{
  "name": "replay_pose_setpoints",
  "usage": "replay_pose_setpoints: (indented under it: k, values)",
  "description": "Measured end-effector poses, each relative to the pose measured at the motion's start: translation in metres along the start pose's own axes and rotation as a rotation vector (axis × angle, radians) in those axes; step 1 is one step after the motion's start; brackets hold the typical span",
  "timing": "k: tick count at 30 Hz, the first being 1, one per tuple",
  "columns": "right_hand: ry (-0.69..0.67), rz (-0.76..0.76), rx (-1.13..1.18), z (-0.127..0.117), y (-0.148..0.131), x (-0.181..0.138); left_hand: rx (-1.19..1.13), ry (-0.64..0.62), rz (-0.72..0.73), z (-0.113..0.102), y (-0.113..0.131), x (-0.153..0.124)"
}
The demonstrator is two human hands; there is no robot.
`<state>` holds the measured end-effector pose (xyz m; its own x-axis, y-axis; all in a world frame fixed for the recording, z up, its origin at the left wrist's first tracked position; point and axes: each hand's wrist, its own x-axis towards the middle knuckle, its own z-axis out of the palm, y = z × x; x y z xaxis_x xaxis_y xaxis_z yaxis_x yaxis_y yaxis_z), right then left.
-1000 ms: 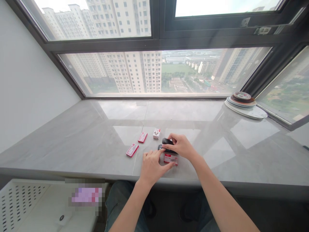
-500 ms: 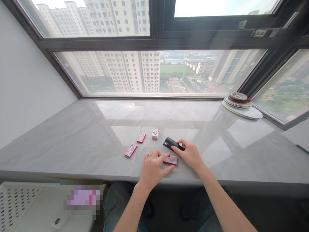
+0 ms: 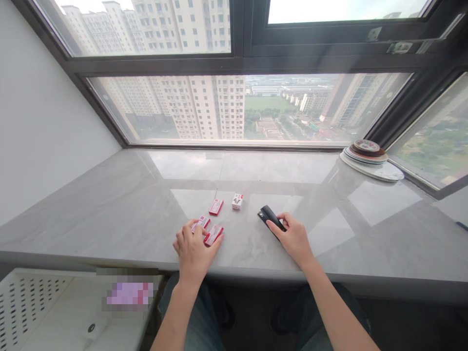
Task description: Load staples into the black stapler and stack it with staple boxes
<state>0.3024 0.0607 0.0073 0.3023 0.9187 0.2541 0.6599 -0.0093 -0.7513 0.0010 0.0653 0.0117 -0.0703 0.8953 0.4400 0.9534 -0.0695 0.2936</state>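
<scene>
My right hand is closed on a black stapler, which rests on the grey stone sill. My left hand pinches a flat red staple box and sets it down beside another red box that its fingers partly cover. A third red box and a small white box lie a little farther back on the sill.
A stack of plates stands at the far right corner of the sill by the window. A white perforated crate sits below the sill's front edge at the left. My knees are under the sill.
My left hand slid the red box from the middle to the left, next to the other red box. My right hand pulled the stapler away to the right and laid it on the sill.
</scene>
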Motion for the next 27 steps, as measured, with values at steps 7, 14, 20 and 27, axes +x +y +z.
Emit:
replay_pose_setpoints:
  k: [7, 14, 20, 27]
  values:
    - [-0.004, 0.002, 0.002, 0.000, 0.001, -0.001, -0.026, -0.026, -0.003, 0.014, -0.013, 0.020]
    - [-0.015, 0.001, -0.009, -0.001, 0.001, 0.000, -0.161, -0.010, 0.091, 0.023, -0.015, 0.028]
    - [-0.025, -0.011, -0.021, -0.001, 0.001, 0.002, -0.156, -0.076, 0.146, 0.035, -0.004, 0.040]
    - [-0.031, -0.010, -0.012, 0.000, 0.003, 0.002, -0.247, -0.241, 0.280, 0.054, -0.002, 0.054]
